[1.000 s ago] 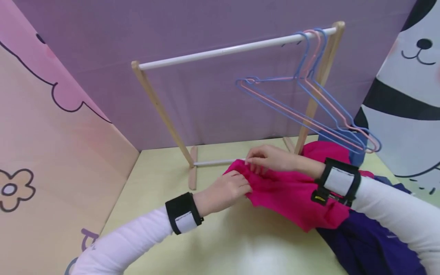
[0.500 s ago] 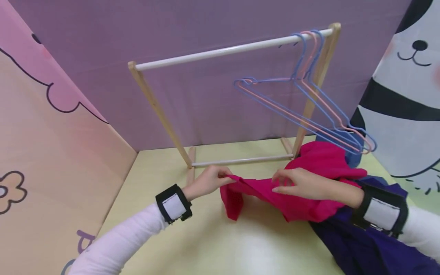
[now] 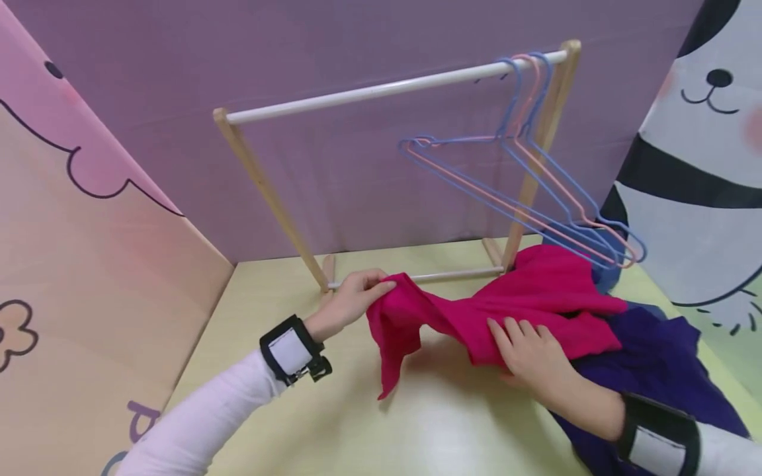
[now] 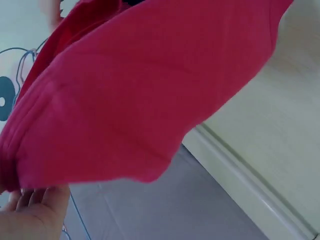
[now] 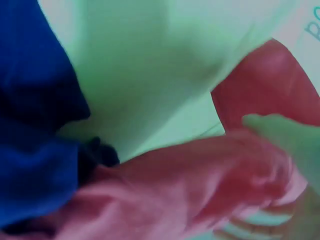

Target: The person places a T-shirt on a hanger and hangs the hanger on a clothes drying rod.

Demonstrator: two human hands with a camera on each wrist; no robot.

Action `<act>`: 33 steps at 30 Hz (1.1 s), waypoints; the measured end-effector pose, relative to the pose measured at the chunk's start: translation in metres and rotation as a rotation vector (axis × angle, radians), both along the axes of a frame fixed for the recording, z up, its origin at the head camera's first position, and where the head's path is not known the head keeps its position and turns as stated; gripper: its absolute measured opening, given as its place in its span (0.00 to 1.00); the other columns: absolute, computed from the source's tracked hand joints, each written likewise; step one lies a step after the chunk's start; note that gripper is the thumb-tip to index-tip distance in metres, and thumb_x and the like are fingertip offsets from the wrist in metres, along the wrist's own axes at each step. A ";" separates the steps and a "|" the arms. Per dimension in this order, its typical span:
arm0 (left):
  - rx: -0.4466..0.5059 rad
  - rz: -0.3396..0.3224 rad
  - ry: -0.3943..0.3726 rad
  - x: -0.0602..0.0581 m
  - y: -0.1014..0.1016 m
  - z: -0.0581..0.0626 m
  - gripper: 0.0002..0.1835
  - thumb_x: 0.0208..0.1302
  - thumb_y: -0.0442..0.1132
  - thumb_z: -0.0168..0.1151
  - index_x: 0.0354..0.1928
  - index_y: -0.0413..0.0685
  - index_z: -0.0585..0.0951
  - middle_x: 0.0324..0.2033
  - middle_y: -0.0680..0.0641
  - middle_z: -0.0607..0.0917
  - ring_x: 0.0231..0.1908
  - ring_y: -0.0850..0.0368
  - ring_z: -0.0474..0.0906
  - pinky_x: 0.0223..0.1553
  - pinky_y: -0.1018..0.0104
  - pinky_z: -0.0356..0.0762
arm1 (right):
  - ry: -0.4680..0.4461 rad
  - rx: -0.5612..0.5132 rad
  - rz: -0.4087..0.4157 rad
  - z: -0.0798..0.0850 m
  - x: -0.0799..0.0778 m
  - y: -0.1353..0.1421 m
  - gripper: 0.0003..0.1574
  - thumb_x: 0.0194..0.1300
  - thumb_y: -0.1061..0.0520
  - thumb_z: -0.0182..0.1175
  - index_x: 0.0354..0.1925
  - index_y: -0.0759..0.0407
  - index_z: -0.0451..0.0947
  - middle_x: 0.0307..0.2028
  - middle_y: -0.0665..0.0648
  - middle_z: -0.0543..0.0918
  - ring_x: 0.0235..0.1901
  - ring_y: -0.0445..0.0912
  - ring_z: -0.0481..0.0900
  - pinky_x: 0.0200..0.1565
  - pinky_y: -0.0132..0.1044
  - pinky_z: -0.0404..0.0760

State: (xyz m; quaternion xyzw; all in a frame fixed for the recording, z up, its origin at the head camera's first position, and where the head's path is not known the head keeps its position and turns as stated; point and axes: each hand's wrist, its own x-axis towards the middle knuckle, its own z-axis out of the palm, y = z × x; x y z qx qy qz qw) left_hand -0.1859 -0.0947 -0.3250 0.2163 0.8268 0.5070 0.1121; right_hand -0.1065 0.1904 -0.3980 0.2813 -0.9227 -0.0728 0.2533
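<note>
A bright pink garment stretches between my two hands above the table. My left hand pinches its raised left end between thumb and fingers; a corner of cloth hangs down below. In the left wrist view, the garment fills most of the picture above the hand. My right hand holds the garment's near edge farther right. The right wrist view shows that hand with cloth between thumb and fingers, partly blurred. Exactly which kind of garment it is cannot be made out.
Behind my hands stands a wooden rack with a white rail. Blue and pink hangers hang at its right end, over the garment's far part. Dark blue clothing lies on the table at the right.
My left hand has shifted left and lifted the garment's end. My right hand let go, moved right and toward me, and took hold of the near edge.
</note>
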 end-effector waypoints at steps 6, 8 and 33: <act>0.093 0.044 -0.011 0.000 -0.008 0.007 0.11 0.64 0.41 0.51 0.38 0.39 0.76 0.24 0.48 0.76 0.23 0.61 0.71 0.27 0.72 0.71 | 0.258 -0.145 0.063 -0.006 -0.007 -0.002 0.08 0.49 0.67 0.42 0.24 0.68 0.69 0.19 0.61 0.67 0.16 0.54 0.67 0.14 0.41 0.62; 0.103 0.061 -0.010 0.000 -0.013 0.010 0.11 0.64 0.40 0.51 0.38 0.38 0.76 0.23 0.48 0.77 0.22 0.60 0.72 0.27 0.73 0.71 | 0.148 -0.196 0.055 0.005 -0.009 0.002 0.05 0.49 0.69 0.47 0.21 0.64 0.67 0.17 0.58 0.68 0.15 0.52 0.68 0.13 0.40 0.64; 0.133 0.370 0.345 0.001 -0.082 0.083 0.11 0.62 0.46 0.53 0.33 0.45 0.75 0.15 0.56 0.69 0.18 0.64 0.64 0.19 0.71 0.62 | -0.470 -0.798 0.077 0.152 -0.054 -0.005 0.15 0.68 0.55 0.45 0.39 0.63 0.75 0.26 0.56 0.71 0.26 0.43 0.65 0.26 0.30 0.63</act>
